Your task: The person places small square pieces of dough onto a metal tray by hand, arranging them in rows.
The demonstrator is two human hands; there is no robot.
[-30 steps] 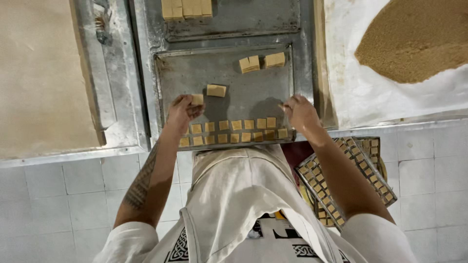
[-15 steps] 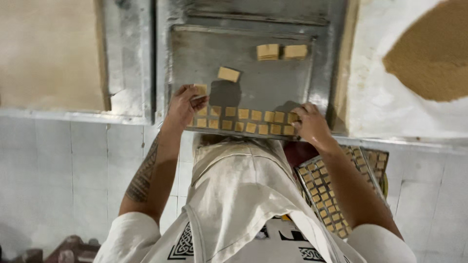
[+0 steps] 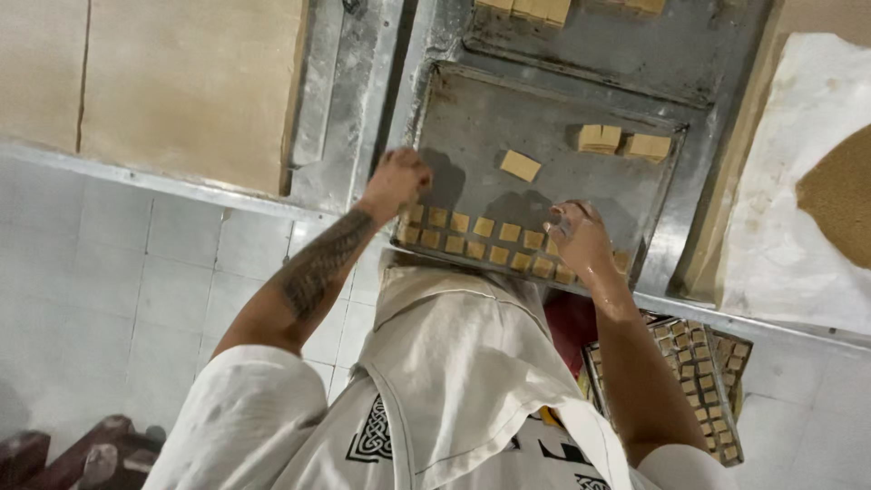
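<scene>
Our left hand (image 3: 396, 181) has shifted to the baking tray's (image 3: 472, 118) near-left corner, now clenched; right hand (image 3: 579, 240) unchanged.
Right hand's grip we cannot tell; we keep the dough squares (image 3: 485, 240) in even rows along the tray's near edge.

The setting was a small commercial bakery or sweet-making workshop. A metal worktable (image 3: 340, 109) filled the upper frame, bearing a baking tray (image 3: 472, 118) with rows of cut dough squares (image 3: 481, 238). A dough sheet (image 3: 181, 82) lay upper left; white floor tiles (image 3: 100, 272) showed below.

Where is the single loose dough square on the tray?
In the head view, the loose square lies mid-tray, above the rows of squares, between the left hand and right hand.
</scene>
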